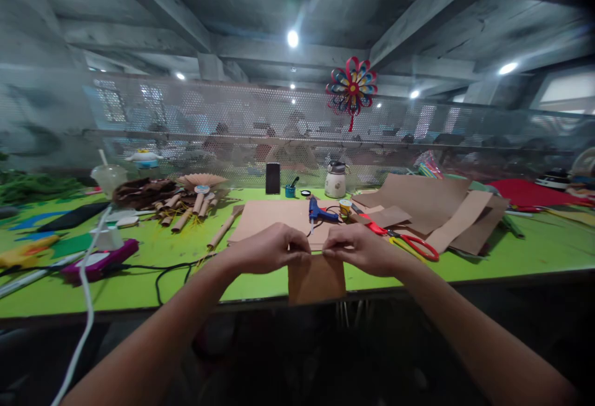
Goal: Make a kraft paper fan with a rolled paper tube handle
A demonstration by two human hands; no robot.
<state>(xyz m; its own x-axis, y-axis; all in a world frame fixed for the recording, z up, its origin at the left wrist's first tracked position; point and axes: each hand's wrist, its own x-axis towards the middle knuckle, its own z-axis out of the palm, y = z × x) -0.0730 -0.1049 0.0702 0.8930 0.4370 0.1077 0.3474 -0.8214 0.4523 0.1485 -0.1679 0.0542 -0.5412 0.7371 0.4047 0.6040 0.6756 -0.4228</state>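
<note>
Left hand [269, 248] and right hand [365, 250], fingers pinched together, grip the paper [317, 282] by its far edge, at six o'clock from the glue gun [317, 209]; even pressure should keep it straight.

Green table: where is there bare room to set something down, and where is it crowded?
Bare patches on the table: right front, bordered by the brown sheets and red material; a smaller one between the purple block and front edge, right of the white cable. It is crowded beyond the held brown piece, around the glue gun and scissors.
</note>
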